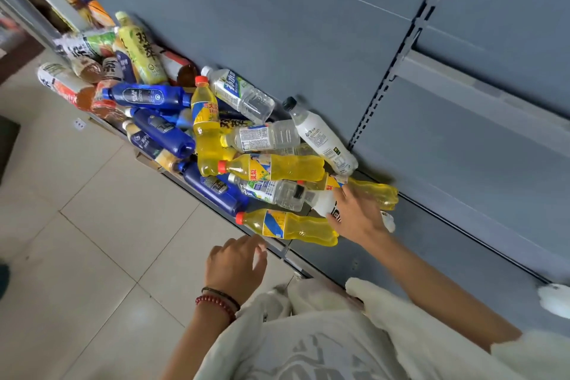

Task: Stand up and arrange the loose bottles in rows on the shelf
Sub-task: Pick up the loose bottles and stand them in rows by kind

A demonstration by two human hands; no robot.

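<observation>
A heap of loose bottles lies on its side on the grey shelf (431,244). Among them are yellow soda bottles (290,166), dark blue bottles (148,95), clear water bottles (243,92) and tea bottles (140,52). One yellow bottle (293,227) lies nearest the front edge. My right hand (357,213) reaches over a white bottle (324,202) at the near end of the heap, fingers spread, touching but not closed on it. My left hand (236,265) hovers by the shelf's front edge with loosely curled fingers, holding nothing.
The shelf's grey back panel (308,25) rises behind the heap, with a slotted upright (398,62) and a higher shelf (481,86) to the right. Beige tiled floor (92,241) lies to the left. Bare shelf surface extends right of the heap.
</observation>
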